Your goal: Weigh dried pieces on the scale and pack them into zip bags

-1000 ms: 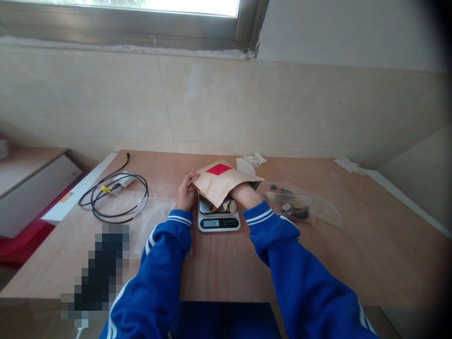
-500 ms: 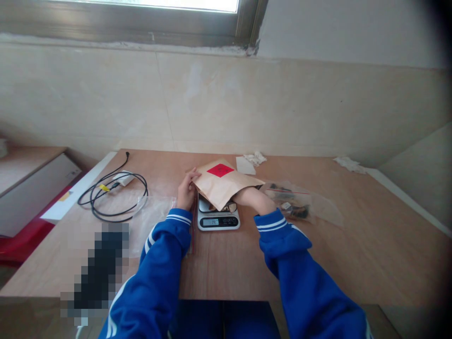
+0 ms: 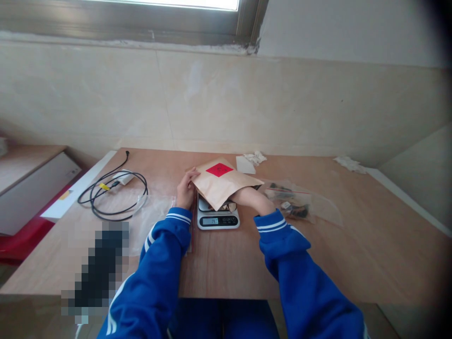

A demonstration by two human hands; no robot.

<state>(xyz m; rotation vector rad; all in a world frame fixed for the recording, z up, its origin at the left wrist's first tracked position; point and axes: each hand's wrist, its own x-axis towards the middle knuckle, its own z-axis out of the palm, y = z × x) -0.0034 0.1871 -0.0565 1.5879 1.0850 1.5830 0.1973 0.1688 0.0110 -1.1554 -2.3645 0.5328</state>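
A brown paper bag (image 3: 226, 182) with a red diamond label is held tilted over a small digital kitchen scale (image 3: 219, 222). My left hand (image 3: 186, 188) grips the bag's left edge, thumb side up. Inside the bag's mouth, on the right, is my right hand (image 3: 251, 200); its fingers are hidden by the paper, so I cannot see what they hold. Some small pale brown pieces (image 3: 231, 206) show on the scale's pan beneath the bag. The scale's display is lit and appears to read 147, with any decimal point too small to make out.
Clear zip bags, one with dark pieces (image 3: 296, 207), lie right of the scale. Another flat clear plastic bag (image 3: 151, 221) is under my left forearm. A coiled black cable (image 3: 93, 197) with a white adapter lies left. Paper and crumpled tissue (image 3: 256, 158) sit at the back.
The paper bag has shifted very slightly to the left. My hands keep nearly the same places, the right one still inside the bag.
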